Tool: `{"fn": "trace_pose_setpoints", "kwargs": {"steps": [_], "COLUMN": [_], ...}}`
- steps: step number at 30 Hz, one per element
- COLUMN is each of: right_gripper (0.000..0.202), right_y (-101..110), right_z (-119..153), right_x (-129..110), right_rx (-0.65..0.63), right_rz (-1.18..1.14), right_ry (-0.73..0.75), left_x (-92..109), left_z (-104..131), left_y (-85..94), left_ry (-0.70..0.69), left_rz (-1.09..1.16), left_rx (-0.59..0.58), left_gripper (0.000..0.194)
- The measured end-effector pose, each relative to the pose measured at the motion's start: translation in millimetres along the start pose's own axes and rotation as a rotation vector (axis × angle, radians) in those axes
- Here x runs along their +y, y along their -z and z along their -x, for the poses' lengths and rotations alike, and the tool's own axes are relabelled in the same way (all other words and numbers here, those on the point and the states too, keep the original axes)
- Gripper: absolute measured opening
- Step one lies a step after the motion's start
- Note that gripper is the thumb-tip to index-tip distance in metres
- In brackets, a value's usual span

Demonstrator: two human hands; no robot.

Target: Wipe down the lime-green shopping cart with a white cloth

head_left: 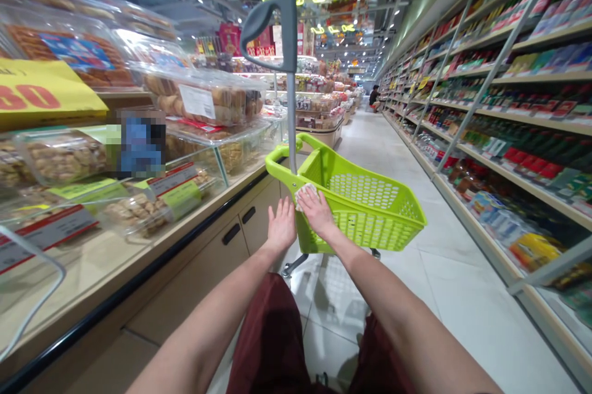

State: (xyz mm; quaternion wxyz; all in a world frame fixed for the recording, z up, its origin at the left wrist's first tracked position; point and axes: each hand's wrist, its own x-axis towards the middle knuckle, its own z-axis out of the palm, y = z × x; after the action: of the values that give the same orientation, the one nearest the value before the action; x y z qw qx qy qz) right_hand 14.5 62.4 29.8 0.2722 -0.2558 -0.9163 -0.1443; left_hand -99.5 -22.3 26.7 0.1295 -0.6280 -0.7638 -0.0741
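Note:
In front of me stands a lime-green shopping cart with perforated sides, a grey upright pole and a grey handle. My right hand presses a crumpled white cloth or tissue against the cart's near upper side, by the base of the pole. Beside it, my left hand holds nothing. Its fingers are stretched upward and apart, close to the cart's near corner; whether they touch it I cannot tell. A wheel shows under the cart.
Along the left runs a counter with clear packs of baked snacks, price labels and a yellow sign. Stocked shelves line the right. A person is crouching or sitting far down the tiled aisle.

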Motion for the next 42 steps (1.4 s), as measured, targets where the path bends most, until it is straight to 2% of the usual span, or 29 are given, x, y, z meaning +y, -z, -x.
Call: {"fn": "trace_pose_setpoints", "kwargs": {"steps": [3,5,7,11,13,15,18,22,25,27,30,32,34,38,42], "right_gripper": [0.036,0.036,0.037,0.038,0.038,0.039,0.039,0.041,0.039,0.039,0.042,0.043,0.043,0.041,0.039], "right_y": [-13,-13,-5,16,21,18,6,-10,-12,-7,9,20,24,14,-1], "right_z": [22,27,20,-16,-27,-24,2,53,83,91,87,82,82,111,148], "right_x": [-4,-8,-12,-14,-8,2,18,32,36,38,43,52,63,84,90], "right_rx": [-0.099,-0.126,-0.069,0.142,0.172,0.143,0.073,-0.029,-0.113,-0.104,0.014,0.089,0.107,0.024,-0.041], "right_rz": [-0.012,-0.021,-0.033,-0.033,-0.016,0.006,0.044,0.079,0.071,0.064,0.066,0.077,0.089,0.111,0.132], "right_ry": [0.017,0.022,0.038,0.048,0.029,0.022,0.011,-0.060,-0.089,-0.090,-0.092,-0.113,-0.132,-0.135,-0.166], "left_x": [-8,-10,-11,-11,-10,-9,-4,10,24,34,49,59,70,93,114], "left_z": [4,4,3,0,-1,-1,1,4,4,3,-1,-4,-6,-6,-3], "left_y": [1.2,1.1,-0.2,-3.1,-2.9,-1.8,-1.0,-4.6,-9.7,-12.6,-14.3,-13.6,-11.7,-7.7,-6.2], "left_ry": [0.017,0.023,0.023,0.026,0.020,0.003,-0.026,-0.070,-0.131,-0.166,-0.198,-0.212,-0.230,-0.278,-0.330], "left_rz": [-0.015,-0.018,-0.019,-0.023,-0.029,-0.035,-0.026,-0.003,-0.001,-0.006,-0.004,0.003,0.013,0.039,0.051], "left_rx": [-0.024,-0.035,-0.029,0.000,0.004,0.004,0.012,0.006,-0.009,-0.009,-0.005,-0.005,-0.009,-0.037,-0.096], "left_gripper": [0.062,0.063,0.065,0.066,0.065,0.063,0.061,0.061,0.062,0.062,0.062,0.062,0.062,0.062,0.062]}}
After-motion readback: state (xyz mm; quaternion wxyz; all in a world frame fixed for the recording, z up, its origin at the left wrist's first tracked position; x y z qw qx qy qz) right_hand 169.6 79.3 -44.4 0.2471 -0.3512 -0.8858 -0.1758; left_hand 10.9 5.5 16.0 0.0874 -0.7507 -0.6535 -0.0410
